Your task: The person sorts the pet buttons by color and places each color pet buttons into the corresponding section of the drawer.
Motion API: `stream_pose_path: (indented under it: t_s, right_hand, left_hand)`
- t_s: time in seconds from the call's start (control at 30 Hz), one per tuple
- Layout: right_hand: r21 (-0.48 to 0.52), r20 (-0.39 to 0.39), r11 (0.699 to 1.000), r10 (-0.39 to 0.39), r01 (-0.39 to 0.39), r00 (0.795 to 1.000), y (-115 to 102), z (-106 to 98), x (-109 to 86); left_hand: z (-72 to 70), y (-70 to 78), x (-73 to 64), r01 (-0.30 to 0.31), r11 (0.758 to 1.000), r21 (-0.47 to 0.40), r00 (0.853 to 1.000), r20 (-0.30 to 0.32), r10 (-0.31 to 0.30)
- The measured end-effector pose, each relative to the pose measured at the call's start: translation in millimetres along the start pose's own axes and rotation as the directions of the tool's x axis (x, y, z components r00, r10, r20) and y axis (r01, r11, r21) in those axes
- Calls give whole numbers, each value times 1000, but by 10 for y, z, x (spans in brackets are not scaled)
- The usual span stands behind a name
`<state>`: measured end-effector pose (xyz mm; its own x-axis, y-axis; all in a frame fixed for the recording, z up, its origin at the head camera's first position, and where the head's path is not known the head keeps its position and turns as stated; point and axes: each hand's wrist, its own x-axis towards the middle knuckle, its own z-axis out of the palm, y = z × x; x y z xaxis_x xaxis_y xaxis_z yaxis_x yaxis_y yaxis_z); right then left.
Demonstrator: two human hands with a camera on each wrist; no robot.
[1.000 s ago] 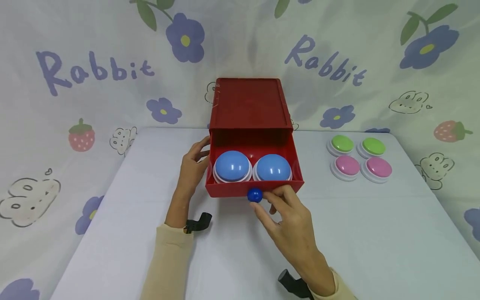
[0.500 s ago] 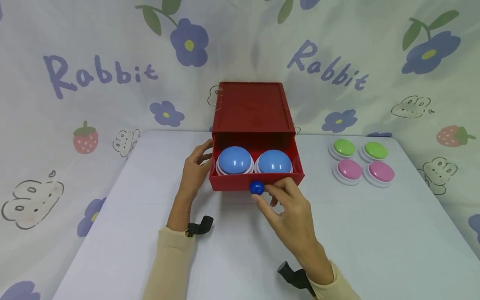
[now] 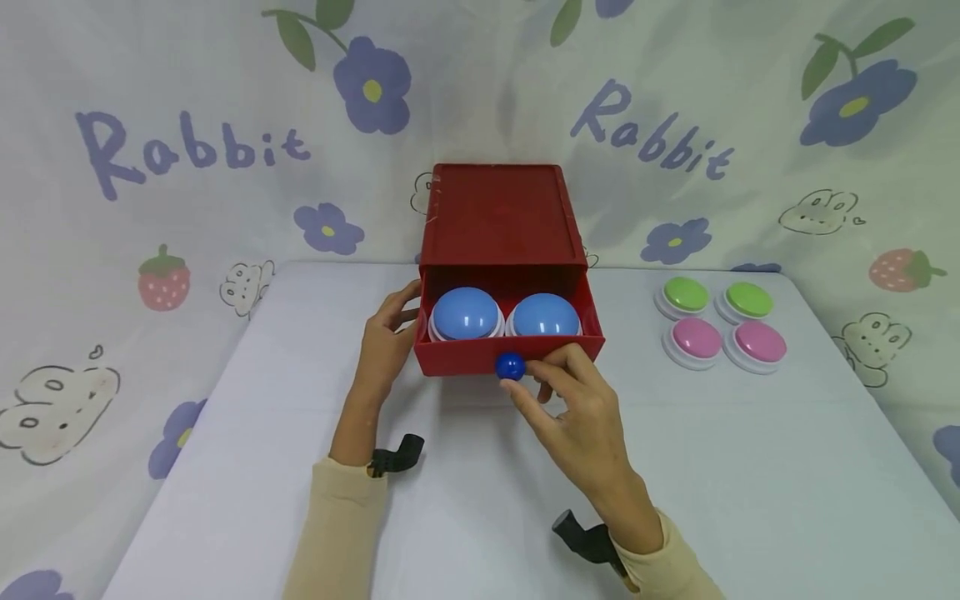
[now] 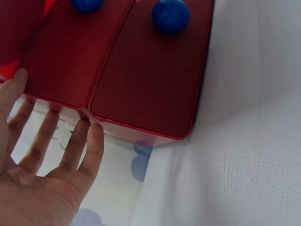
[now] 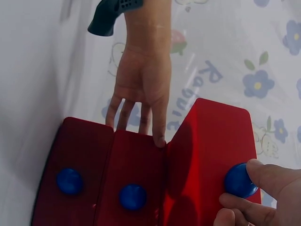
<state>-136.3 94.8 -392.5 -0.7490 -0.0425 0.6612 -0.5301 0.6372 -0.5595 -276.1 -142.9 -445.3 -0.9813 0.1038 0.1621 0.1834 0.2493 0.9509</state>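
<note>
A red drawer cabinet point(image 3: 502, 215) stands at the back of the table, its top drawer point(image 3: 459, 358) pulled partway out. Two blue dome buttons point(image 3: 465, 315) with white bases sit side by side in that drawer. Thumb and fingers of my right hand point(image 3: 587, 425) pinch the round blue knob point(image 5: 240, 181) on its front. My left hand point(image 3: 381, 346) rests against the cabinet's left side with fingers extended. In the left wrist view its fingertips point(image 4: 95, 134) lie along the side edge of the lower drawers point(image 4: 150, 94). The drawer's rear is hidden under the cabinet top.
To the right on the white table point(image 3: 750, 467) are two green buttons point(image 3: 686, 293) behind two pink buttons point(image 3: 697, 337). A printed curtain point(image 3: 480, 83) hangs close behind the cabinet. Both lower drawers, each with a blue knob point(image 5: 69, 181), are closed.
The top drawer has slid inward, away from me, with the blue buttons in it. My right hand has moved along with the knob, while my left hand stays at the cabinet's side.
</note>
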Motion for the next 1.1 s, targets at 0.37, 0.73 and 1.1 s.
stream_pose_path:
  t_s: [0.37,0.73,1.1]
  right_hand:
    - [-18,-8,999,-31,31,999,68,66,90]
    - [-15,-42,998,-68,68,997,204,134,240]
    - [49,-55,997,-62,65,997,314,214,368]
  left_hand:
    - [-36,1,7,-16,1000,-8,1000,4,17]
    - [-27,35,29,-32,999,-16,999,29,33]
    - [-29,18,15,-29,998,-61,999,38,31]
